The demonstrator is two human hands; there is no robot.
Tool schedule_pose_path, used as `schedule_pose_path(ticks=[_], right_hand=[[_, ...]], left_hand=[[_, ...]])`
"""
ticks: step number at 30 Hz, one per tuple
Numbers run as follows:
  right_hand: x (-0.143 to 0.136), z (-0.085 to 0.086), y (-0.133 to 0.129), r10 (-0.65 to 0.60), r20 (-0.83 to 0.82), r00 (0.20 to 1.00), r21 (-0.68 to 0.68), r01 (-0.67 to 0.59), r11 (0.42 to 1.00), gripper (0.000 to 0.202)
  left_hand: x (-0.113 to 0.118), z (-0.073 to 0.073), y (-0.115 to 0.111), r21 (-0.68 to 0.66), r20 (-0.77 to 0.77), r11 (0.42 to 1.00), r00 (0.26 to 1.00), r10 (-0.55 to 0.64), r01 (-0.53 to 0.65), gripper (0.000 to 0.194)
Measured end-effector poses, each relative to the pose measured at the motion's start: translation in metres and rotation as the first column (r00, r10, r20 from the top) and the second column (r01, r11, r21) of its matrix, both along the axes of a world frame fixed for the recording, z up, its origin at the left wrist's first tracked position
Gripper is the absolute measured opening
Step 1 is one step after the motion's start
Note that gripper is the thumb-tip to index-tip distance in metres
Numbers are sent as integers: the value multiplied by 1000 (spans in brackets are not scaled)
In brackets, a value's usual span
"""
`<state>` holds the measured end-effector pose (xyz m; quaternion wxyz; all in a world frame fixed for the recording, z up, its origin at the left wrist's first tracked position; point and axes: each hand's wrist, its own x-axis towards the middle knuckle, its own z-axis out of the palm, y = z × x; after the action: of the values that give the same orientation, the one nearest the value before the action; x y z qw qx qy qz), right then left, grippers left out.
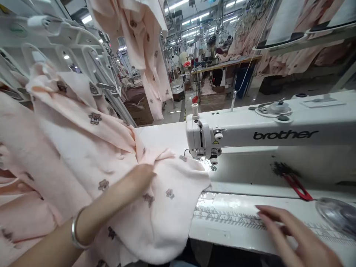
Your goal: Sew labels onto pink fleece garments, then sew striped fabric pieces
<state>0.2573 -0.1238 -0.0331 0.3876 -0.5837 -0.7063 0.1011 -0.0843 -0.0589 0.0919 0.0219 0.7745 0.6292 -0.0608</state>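
Soft pale pink fabric printed with small bears (167, 207) spreads over the left part of the sewing table. My left hand (141, 178), with a silver bangle on the wrist, is closed on a fold of it, the fingertips hidden in the cloth. The fabric's right edge reaches the needle area of a white Brother sewing machine (239, 129), where a small lamp glows. My right hand (300, 237) hovers by the table's front edge above a printed ruler strip (230, 218). Its thumb and forefinger are stretched out, with nothing visible between them.
Red-handled thread snips (299, 187) lie under the machine arm near dark thread scraps. A clear round dish (338, 215) stands at the right. More pink pieces hang from a white hanger rack (69, 40) at left. Thread cones (285, 22) stand above; another person works behind.
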Motion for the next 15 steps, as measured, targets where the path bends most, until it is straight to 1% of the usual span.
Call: schedule_pose_path(ticks=[1, 2, 3, 5, 7, 8, 9, 11, 13, 15], right_hand=[[-16, -1, -4, 100, 35, 994, 70, -103, 992, 27], [-34, -3, -7, 186, 86, 979, 133, -196, 971, 26], [-53, -4, -9, 251, 145, 957, 191, -276, 942, 26], [-89, -6, -9, 330, 254, 909, 280, -395, 875, 27], [-119, -7, -5, 376, 333, 865, 331, -480, 812, 27], [-131, -8, -2, 390, 344, 854, 343, -501, 795, 27], [-141, -10, 1, 393, 326, 860, 355, -497, 792, 28], [-152, -17, 4, 365, 222, 904, 383, -425, 820, 31], [-152, -25, 5, 319, 151, 936, 392, -353, 849, 32], [-144, -33, 6, 325, 217, 920, 373, -386, 844, 28]], left_hand=[[15, -6, -2, -78, 21, 993, 996, -81, 83, 21], [29, -13, -1, -127, 42, 980, 988, -148, 152, 23], [41, -22, 3, -145, 54, 970, 980, -190, 196, 29], [55, -42, 21, -134, 53, 969, 978, -201, 206, 36], [58, -59, 48, -85, 43, 984, 987, -152, 155, 39], [56, -66, 61, -55, 42, 991, 992, -118, 120, 39], [53, -70, 73, -26, 46, 995, 995, -91, 92, 38], [47, -74, 88, 9, 73, 997, 994, -81, 81, 35], [44, -72, 92, -3, 124, 988, 981, -151, 152, 31], [46, -71, 89, -26, 188, 969, 953, -237, 246, 25]])
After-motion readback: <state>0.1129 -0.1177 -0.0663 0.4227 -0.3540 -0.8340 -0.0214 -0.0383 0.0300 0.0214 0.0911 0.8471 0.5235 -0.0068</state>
